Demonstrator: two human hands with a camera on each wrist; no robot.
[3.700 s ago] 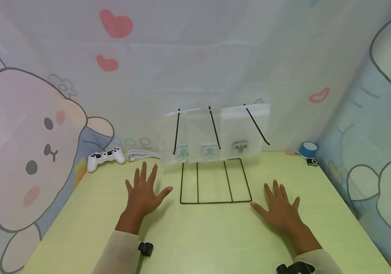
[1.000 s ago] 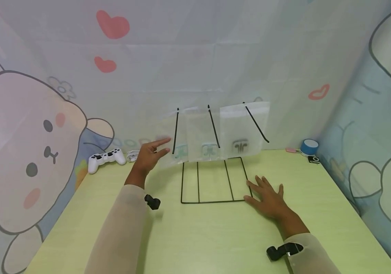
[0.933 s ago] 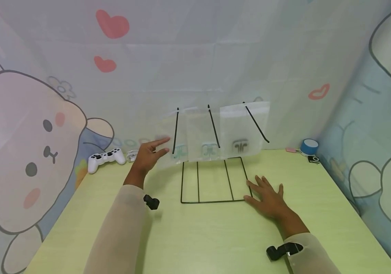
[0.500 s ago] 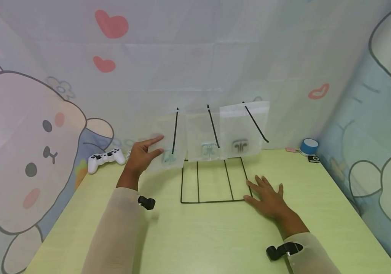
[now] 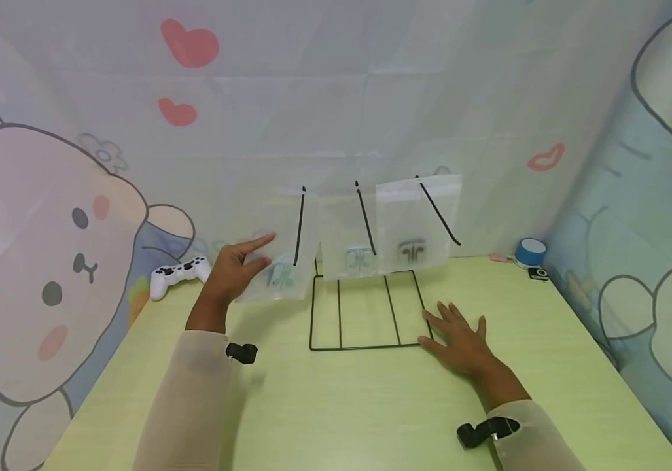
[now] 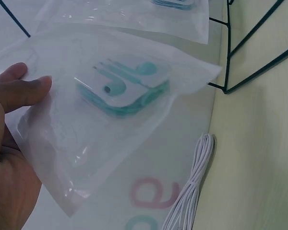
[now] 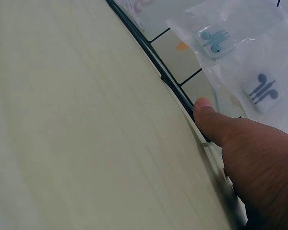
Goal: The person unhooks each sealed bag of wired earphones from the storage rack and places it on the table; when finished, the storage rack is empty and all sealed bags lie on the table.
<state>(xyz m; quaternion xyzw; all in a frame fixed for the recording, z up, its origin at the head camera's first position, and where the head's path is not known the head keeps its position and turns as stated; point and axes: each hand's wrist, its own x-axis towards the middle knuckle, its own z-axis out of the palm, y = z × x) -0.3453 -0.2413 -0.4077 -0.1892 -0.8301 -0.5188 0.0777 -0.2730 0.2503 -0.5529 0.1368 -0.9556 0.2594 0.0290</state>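
Note:
My left hand [image 5: 226, 278] pinches the left edge of a frosted plastic bag [image 5: 279, 219] between thumb and fingers. Inside it, teal earphones in a clear case [image 6: 127, 88] show up close in the left wrist view. The bag hangs on the leftmost black hook [image 5: 300, 229] of a wire display rack [image 5: 365, 347] and is swung out to the left. My right hand [image 5: 459, 343] lies with fingers spread at the front right corner of the rack's base, thumb touching the bar in the right wrist view. A middle bag [image 5: 341, 222] and a right bag [image 5: 415, 209] hang from the other hooks.
At the back left stands a white game controller [image 5: 179, 275]. A bundled white cable [image 6: 192, 187] shows in the left wrist view. Back right hold a blue-and-white round item [image 5: 530, 254], a small pink piece [image 5: 498, 258] and a small black device [image 5: 538, 274]. Printed cloth walls surround the table.
My left hand has gone from the tabletop to the left bag and drawn it leftward and nearer along its hook. My right hand has moved onto the rack's base corner and stayed.

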